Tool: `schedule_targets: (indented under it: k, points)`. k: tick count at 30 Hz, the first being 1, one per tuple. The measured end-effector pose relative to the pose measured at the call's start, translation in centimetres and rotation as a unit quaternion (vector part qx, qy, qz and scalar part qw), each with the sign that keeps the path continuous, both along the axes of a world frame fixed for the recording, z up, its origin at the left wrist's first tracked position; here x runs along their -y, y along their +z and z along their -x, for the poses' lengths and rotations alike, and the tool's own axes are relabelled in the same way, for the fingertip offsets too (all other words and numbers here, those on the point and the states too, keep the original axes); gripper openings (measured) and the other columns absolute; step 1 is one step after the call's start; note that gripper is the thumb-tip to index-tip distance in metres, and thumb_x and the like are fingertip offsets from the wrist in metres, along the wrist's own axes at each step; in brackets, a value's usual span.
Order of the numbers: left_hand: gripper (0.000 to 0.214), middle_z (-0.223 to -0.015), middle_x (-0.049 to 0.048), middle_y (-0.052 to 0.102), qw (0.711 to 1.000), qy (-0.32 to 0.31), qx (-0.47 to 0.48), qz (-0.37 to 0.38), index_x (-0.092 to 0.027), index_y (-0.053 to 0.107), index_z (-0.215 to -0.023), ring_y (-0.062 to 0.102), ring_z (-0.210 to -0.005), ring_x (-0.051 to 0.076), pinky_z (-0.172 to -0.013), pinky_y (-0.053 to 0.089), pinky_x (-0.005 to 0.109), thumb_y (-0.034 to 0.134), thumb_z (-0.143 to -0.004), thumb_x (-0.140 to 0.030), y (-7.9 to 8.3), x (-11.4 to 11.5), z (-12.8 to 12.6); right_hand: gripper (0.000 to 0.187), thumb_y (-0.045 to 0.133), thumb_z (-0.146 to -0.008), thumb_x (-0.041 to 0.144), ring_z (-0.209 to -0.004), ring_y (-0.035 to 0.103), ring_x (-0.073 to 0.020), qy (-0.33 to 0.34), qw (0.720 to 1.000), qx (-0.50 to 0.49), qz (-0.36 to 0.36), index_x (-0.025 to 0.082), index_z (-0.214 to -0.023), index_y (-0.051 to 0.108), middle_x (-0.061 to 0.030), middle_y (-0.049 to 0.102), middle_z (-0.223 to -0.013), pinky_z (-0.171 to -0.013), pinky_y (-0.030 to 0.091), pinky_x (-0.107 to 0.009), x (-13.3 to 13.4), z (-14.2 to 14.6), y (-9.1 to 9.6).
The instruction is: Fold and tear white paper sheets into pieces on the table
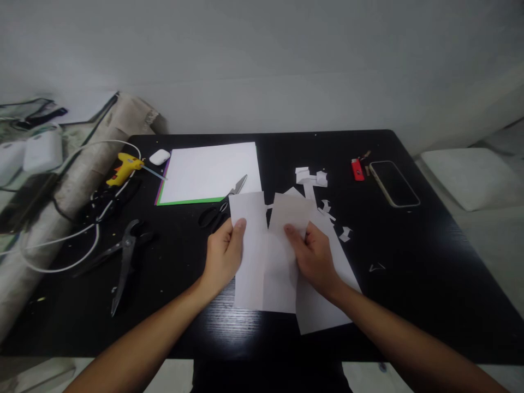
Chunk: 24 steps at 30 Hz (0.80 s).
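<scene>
A folded sheet of white paper [266,256] is held up over the black table [409,256] between both hands. My left hand [223,256] pinches its left edge, thumb on top. My right hand [313,256] grips the right flap, fingers curled over it. Under my right hand another cut white sheet [327,295] lies flat on the table. Black-handled scissors [223,207] lie just beyond the held paper.
A stack of white, green and purple sheets [210,174] lies at the back. Paper scraps [313,177] sit right of it. A red lighter [357,170] and phone [393,183] lie far right. Pliers [125,256], a yellow glue gun [123,169], white cable [61,262] and earbud case [159,157] are left.
</scene>
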<state>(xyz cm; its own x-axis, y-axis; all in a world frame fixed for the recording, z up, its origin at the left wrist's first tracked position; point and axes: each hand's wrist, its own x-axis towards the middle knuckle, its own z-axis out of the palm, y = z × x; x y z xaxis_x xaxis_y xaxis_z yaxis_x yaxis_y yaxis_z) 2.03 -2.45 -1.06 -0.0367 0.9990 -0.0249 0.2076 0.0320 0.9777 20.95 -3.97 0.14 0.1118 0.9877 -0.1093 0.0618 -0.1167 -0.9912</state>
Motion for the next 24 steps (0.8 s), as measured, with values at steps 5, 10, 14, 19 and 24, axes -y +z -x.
schedule_targets:
  k: [5,10,14,19,24]
  points:
    - [0.04,-0.071,0.0014,0.064,1.0,0.006,-0.006,-0.001,-0.015,0.073,-0.098,0.053,-0.067,0.015,-0.06,0.043,0.023,0.052,-0.099,-0.049,0.22,-0.13,-0.02,0.028,0.068,-0.092,0.049,-0.08,0.068,-0.0211,-0.009,1.0,-0.009,0.017,0.021,-0.095,0.069,-0.0055,0.074,-0.091,-0.068,0.056,-0.032,-0.09,-0.11,-0.05]
    - [0.04,-0.072,0.0019,0.065,1.0,0.006,-0.012,0.008,-0.015,0.072,-0.096,0.055,-0.067,0.016,-0.058,0.044,0.022,0.054,-0.098,-0.05,0.39,-0.38,0.08,0.035,0.076,-0.085,0.049,-0.078,0.071,-0.0216,0.032,0.99,-0.115,0.069,0.02,-0.103,0.069,-0.007,0.076,-0.096,-0.071,0.061,-0.037,-0.4,-0.25,0.23]
    - [0.04,-0.069,0.0015,0.063,0.999,0.02,0.012,0.031,-0.015,0.07,-0.088,0.054,-0.064,0.014,-0.055,0.042,0.022,0.058,-0.095,-0.052,0.57,-0.6,0.17,0.034,0.081,-0.081,0.045,-0.089,0.073,-0.0247,0.049,0.987,-0.124,0.086,0.019,-0.1,0.074,-0.0095,0.078,-0.103,-0.079,0.061,-0.04,-0.62,-0.36,0.13]
    - [0.04,-0.074,0.0039,0.07,0.987,-0.005,0.122,0.103,-0.014,0.072,-0.091,0.058,-0.061,0.015,-0.056,0.046,0.025,0.068,-0.088,-0.054,0.93,-0.67,0.15,0.033,0.08,-0.082,0.045,-0.088,0.074,-0.0248,0.023,0.993,-0.097,0.063,0.019,-0.101,0.074,-0.0089,0.079,-0.1,-0.076,0.061,-0.038,-0.56,-0.38,-0.04]
    - [0.039,-0.075,0.0033,0.069,0.988,-0.011,0.112,0.108,-0.014,0.073,-0.093,0.057,-0.061,0.014,-0.056,0.045,0.024,0.071,-0.086,-0.052,0.83,-0.53,0.12,0.034,0.074,-0.088,0.045,-0.09,0.074,-0.0243,0.023,0.995,-0.09,0.04,0.021,-0.11,0.07,-0.0088,0.078,-0.107,-0.076,0.062,-0.037,-0.37,-0.35,0.08]
